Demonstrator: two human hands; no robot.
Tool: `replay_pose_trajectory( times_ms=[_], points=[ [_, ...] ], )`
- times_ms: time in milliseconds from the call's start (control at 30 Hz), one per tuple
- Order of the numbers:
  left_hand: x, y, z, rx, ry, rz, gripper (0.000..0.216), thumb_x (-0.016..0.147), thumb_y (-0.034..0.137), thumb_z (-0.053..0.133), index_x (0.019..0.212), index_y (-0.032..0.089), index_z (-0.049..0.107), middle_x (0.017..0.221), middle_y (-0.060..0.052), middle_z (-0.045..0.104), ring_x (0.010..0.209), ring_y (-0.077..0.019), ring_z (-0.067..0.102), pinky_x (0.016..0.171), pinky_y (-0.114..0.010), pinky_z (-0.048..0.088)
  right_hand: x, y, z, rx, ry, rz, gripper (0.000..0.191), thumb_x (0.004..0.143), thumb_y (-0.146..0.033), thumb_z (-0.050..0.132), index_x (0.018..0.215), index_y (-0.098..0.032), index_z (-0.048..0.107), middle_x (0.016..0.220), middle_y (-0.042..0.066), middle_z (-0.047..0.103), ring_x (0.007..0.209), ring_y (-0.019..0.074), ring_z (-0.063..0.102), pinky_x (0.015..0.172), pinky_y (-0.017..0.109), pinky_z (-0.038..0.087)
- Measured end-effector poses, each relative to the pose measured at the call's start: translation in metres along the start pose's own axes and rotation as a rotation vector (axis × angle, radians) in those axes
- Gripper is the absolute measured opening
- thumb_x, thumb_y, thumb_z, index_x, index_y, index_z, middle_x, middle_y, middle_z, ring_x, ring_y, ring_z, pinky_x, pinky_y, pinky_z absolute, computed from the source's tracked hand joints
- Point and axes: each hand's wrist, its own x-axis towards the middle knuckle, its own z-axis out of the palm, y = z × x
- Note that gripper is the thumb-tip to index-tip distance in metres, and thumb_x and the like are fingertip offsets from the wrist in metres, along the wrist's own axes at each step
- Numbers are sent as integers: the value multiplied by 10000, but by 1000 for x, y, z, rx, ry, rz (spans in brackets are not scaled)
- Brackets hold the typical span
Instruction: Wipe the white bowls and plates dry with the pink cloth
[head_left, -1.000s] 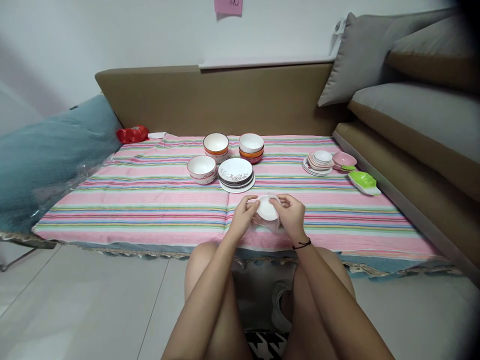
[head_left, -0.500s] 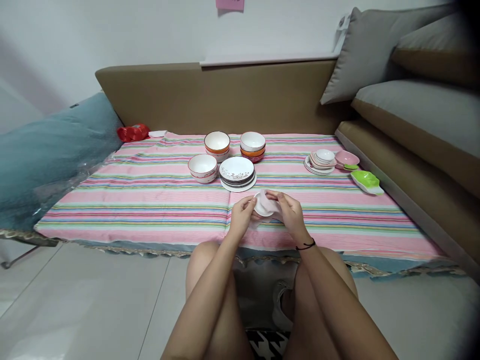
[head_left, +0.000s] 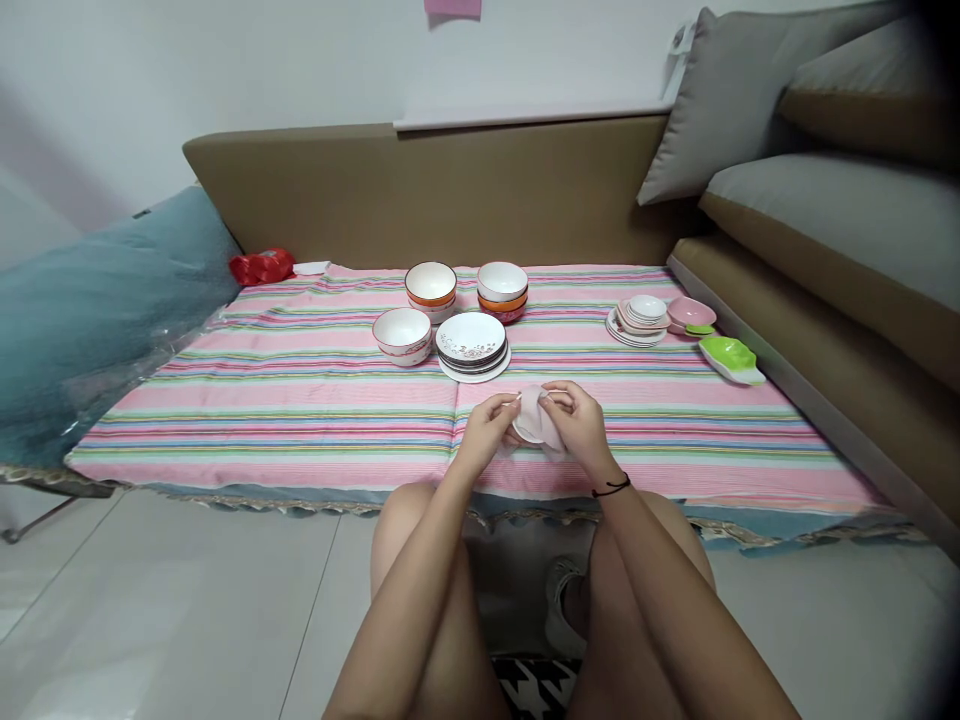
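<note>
My left hand (head_left: 486, 430) and my right hand (head_left: 579, 425) both pinch a small white dish (head_left: 531, 417) just above the striped cloth (head_left: 300, 400). A thin pale wrap or cloth lies over the dish and hides most of it. Both hands are closed on it, fingertips meeting at its top edge. A stack of patterned plates (head_left: 472, 346) sits just beyond my hands. Behind the plates stand a white bowl (head_left: 403, 334) and two stacks of orange-and-white bowls (head_left: 430, 287) (head_left: 502, 290).
To the right lie a stack of small saucers (head_left: 639, 320), a pink dish (head_left: 691, 314) and a green dish (head_left: 731, 358). A red bag (head_left: 262, 266) sits at the back left. A teal cushion (head_left: 97, 300) borders the left, sofa cushions (head_left: 840, 220) the right.
The dish has turned in my hands from showing its white inside to being covered by the pale wrap. Both hands have moved slightly away from me.
</note>
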Motion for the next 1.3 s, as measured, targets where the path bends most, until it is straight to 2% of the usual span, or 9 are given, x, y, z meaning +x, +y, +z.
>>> replay_pose_trajectory(
  times_ms=[133, 233, 333, 500, 667, 867, 1033, 1167, 1300],
  points=[
    [-3, 3, 2, -31, -68, -42, 536, 674, 448, 701, 1090, 172, 508, 613, 34, 598, 487, -149, 613, 481, -250, 515, 4, 9, 1, 65, 33, -33, 357, 706, -363, 649, 991, -201, 507, 937, 88, 670, 852, 209, 646, 694, 319, 516],
    [-6, 7, 2, -66, -98, -32, 728, 708, 423, 690, 1306, 204, 337, 636, 48, 601, 512, -154, 639, 512, -249, 528, 6, 12, 0, 90, 114, 32, 438, 625, -382, 724, 933, -208, 467, 859, 69, 662, 785, 205, 648, 656, 314, 518],
    [-9, 10, 1, -56, -170, -35, 785, 714, 390, 700, 1377, 233, 309, 688, 43, 607, 557, -147, 653, 542, -243, 531, 6, 11, -4, 68, 41, 75, 383, 625, -417, 722, 864, -190, 526, 781, 63, 664, 730, 210, 643, 620, 309, 508],
    [-6, 6, 0, -27, -153, -43, 524, 655, 429, 741, 1063, 142, 579, 679, 8, 632, 533, -141, 636, 514, -243, 517, 6, 8, -9, 38, -16, 36, 341, 635, -423, 713, 839, -172, 605, 834, 79, 668, 795, 225, 635, 690, 336, 509],
    [1, -1, -5, -23, -30, -5, 416, 586, 445, 780, 754, 146, 544, 575, 12, 625, 452, -126, 594, 447, -227, 487, 4, 5, -11, -50, 40, 14, 330, 640, -430, 722, 811, -174, 604, 846, 73, 643, 812, 217, 610, 717, 332, 497],
    [1, 0, -5, 7, 42, 36, 401, 585, 439, 780, 701, 162, 514, 496, 33, 601, 411, -114, 565, 427, -210, 459, 2, 4, -11, -151, 36, -12, 306, 672, -422, 685, 831, -181, 584, 857, 53, 632, 778, 195, 597, 689, 298, 465],
    [-1, 2, -2, 47, 83, 58, 396, 602, 439, 764, 652, 182, 466, 474, 38, 588, 410, -119, 562, 411, -201, 431, 4, 6, -9, -183, 59, 41, 278, 660, -415, 685, 737, -186, 548, 723, 23, 605, 678, 177, 569, 626, 280, 437],
    [-2, 3, -2, 132, 6, 0, 395, 616, 473, 746, 669, 182, 485, 529, 14, 610, 463, -132, 584, 468, -225, 462, 6, 8, -11, -99, 38, 46, 285, 672, -433, 675, 750, -171, 597, 746, 63, 650, 710, 211, 607, 627, 298, 463],
    [-1, 4, -4, 294, 16, -35, 451, 805, 597, 486, 721, 162, 573, 616, -34, 611, 540, -164, 589, 503, -269, 465, 5, 1, -18, -130, 61, -63, 255, 713, -412, 664, 775, -168, 621, 745, 57, 662, 711, 206, 622, 645, 295, 471]
  ],
)
